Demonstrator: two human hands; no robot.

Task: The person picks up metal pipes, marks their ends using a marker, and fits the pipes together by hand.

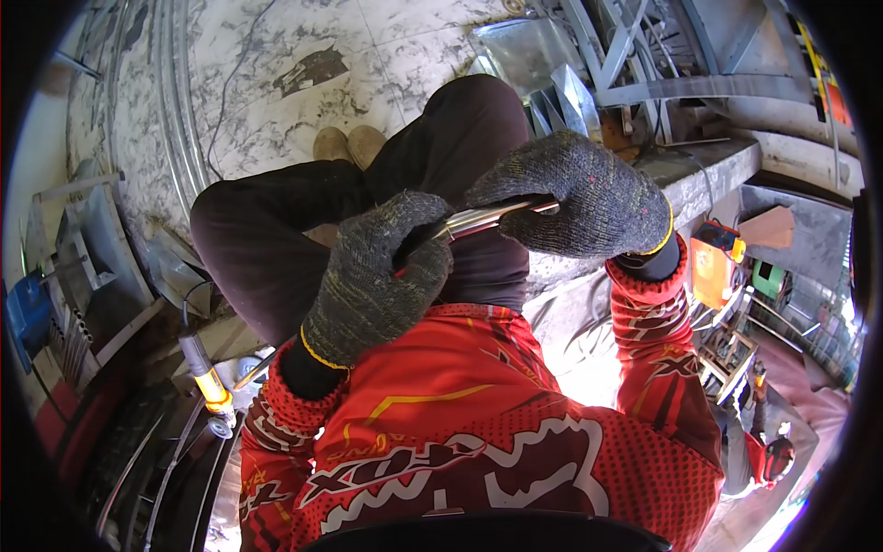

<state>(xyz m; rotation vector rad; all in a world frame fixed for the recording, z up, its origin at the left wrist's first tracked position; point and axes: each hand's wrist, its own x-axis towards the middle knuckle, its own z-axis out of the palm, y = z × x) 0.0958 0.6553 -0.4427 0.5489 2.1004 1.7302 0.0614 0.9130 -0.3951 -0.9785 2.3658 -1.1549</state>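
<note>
Both of my hands wear dark grey knitted gloves with yellow cuff edges. A shiny metal rod or tube (474,221) spans the gap between them above my lap. My left hand (379,271) is closed around its lower left end, where a small bit of red shows. My right hand (584,198) wraps over the other end, fingers bent, with the tip showing below the palm. The gloves hide most of both ends, so I cannot tell exactly what the piece is.
A yellow and grey power tool (213,386) lies at lower left. Metal sheets (110,248) stand at the left, long tubes (175,110) lie on the floor. A metal frame (699,87) and concrete ledge (713,175) are at upper right. Another person (768,455) is at lower right.
</note>
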